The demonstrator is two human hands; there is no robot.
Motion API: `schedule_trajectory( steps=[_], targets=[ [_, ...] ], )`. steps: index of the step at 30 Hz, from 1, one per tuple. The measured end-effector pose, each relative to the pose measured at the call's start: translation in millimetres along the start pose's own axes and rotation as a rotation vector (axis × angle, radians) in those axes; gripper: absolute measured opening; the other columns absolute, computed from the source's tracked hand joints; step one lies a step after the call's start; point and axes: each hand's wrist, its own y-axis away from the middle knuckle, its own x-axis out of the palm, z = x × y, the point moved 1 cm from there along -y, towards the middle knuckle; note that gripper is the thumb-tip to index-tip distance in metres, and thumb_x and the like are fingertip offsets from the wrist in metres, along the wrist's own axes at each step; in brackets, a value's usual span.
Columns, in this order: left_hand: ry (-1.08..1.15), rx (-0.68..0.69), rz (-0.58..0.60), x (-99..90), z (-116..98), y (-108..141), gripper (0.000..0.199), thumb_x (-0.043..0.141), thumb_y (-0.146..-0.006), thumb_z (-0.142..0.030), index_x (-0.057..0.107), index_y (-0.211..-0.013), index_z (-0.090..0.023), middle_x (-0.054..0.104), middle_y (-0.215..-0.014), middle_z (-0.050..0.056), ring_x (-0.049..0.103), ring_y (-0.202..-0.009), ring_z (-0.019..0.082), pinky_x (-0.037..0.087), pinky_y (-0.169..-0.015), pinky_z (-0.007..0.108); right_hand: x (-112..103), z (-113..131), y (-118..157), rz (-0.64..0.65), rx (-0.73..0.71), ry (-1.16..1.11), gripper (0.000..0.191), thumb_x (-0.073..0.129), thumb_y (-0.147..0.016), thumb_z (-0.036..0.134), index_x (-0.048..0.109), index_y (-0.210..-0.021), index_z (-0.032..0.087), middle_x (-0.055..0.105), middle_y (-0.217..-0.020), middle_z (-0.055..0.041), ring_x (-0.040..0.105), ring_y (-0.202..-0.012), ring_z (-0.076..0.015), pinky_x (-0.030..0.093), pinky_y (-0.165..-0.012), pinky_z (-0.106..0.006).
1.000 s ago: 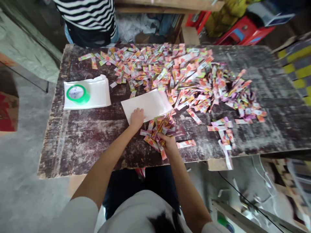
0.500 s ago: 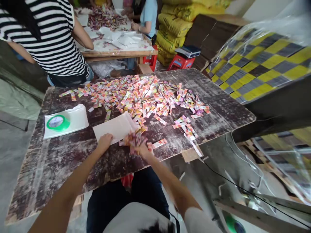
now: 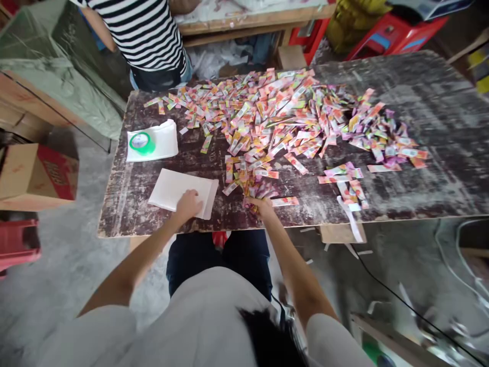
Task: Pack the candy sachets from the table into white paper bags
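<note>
A flat white bag lies near the front edge of the dark, worn table. My left hand rests on its lower right part, fingers bent and pressed against it. To the right, my right hand is closed around a bunch of small colourful sachets, low over the tabletop. Beyond the hand spreads a big heap of loose sachets. One single sachet lies just right of my right hand.
A green tape roll sits on a stack of white bags at the left. Several sachets and a white strip lie near the front edge. A person in a striped shirt stands behind the table. A carton is at the left.
The view has swung down and left. My left hand has slid along the bag, which has turned and come away from the heap. My right hand still holds the sachets.
</note>
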Motion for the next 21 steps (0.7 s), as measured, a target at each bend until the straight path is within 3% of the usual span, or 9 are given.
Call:
schedule_trajectory(
  steps=[3, 6, 9, 12, 17, 19, 21],
  targets=[
    [-0.045, -0.094, -0.001, 19.9, -38.0, 6.5, 0.044, 0.059, -0.082, -0.04, 0.051, -0.116, -0.014, 0.055, -0.118, 0.017, 0.055, -0.109, 0.031, 0.048, -0.085, 0.037, 16.1, -1.2, 0.9, 0.053, -0.208, 0.186, 0.033, 0.08, -0.051, 0.032, 0.065, -0.078, 0.02, 0.069, -0.078, 0.0022, 0.063, -0.076, -0.0172, 0.053, -0.075, -0.032],
    [-0.107, -0.146, -0.026, 27.5, -48.0, 11.3, 0.032, 0.053, -0.086, -0.027, 0.051, -0.114, -0.011, 0.055, -0.116, 0.019, 0.056, -0.108, 0.031, 0.049, -0.081, 0.037, 30.2, -0.5, -1.1, 0.094, -0.346, 0.542, 0.024, 0.074, -0.058, 0.031, 0.063, -0.077, 0.021, 0.069, -0.081, 0.0005, 0.062, -0.081, -0.0196, 0.05, -0.085, -0.035],
    [-0.096, -0.164, -0.02, 26.0, -41.7, 10.4, 0.026, 0.049, -0.087, -0.019, 0.054, -0.111, -0.013, 0.058, -0.114, 0.018, 0.059, -0.104, 0.029, 0.049, -0.078, 0.035, 49.6, 4.0, -2.9, 0.055, -0.47, 0.873, 0.034, 0.068, -0.066, 0.028, 0.062, -0.098, 0.019, 0.068, -0.097, -0.0059, 0.062, -0.091, -0.0233, 0.048, -0.087, -0.035],
    [0.02, -0.16, -0.055, 23.5, -26.9, 4.9, 0.02, 0.049, -0.089, -0.027, 0.058, -0.104, -0.017, 0.062, -0.108, 0.013, 0.062, -0.098, 0.026, 0.047, -0.077, 0.033, 73.3, 9.4, -3.5, 0.091, -0.572, 1.197, 0.04, 0.059, -0.078, 0.027, 0.056, -0.117, 0.016, 0.063, -0.114, -0.014, 0.057, -0.104, -0.027, 0.044, -0.087, -0.034],
    [0.394, -0.302, -0.084, 24.5, 1.0, -7.9, 0.022, 0.045, -0.092, -0.036, 0.059, -0.084, -0.021, 0.066, -0.08, 0.002, 0.062, -0.078, 0.017, 0.044, -0.071, 0.027, 90.0, -2.0, -1.8, 0.481, -0.688, 1.613, 0.033, 0.042, -0.092, 0.023, 0.058, -0.119, 0.013, 0.062, -0.108, -0.0166, 0.054, -0.098, -0.0286, 0.039, -0.083, -0.037],
    [0.476, -0.268, -0.123, 23.7, 3.3, -9.5, 0.021, 0.046, -0.091, -0.035, 0.058, -0.081, -0.021, 0.064, -0.076, 0.0, 0.06, -0.073, 0.015, 0.043, -0.07, 0.026, 89.3, -7.8, -3.3, 0.591, -0.72, 1.663, 0.035, 0.037, -0.095, 0.022, 0.057, -0.123, 0.014, 0.062, -0.109, -0.0162, 0.054, -0.099, -0.0283, 0.039, -0.085, -0.038],
    [0.476, -0.179, -0.198, 20.6, 0.4, -7.2, 0.019, 0.047, -0.09, -0.033, 0.058, -0.081, -0.021, 0.064, -0.079, 0.001, 0.059, -0.073, 0.015, 0.043, -0.071, 0.026, 90.1, -7.6, -10.1, 0.615, -0.708, 1.662, 0.036, 0.04, -0.094, 0.022, 0.056, -0.125, 0.015, 0.062, -0.111, -0.0158, 0.055, -0.101, -0.0275, 0.039, -0.086, -0.036]
  ],
)
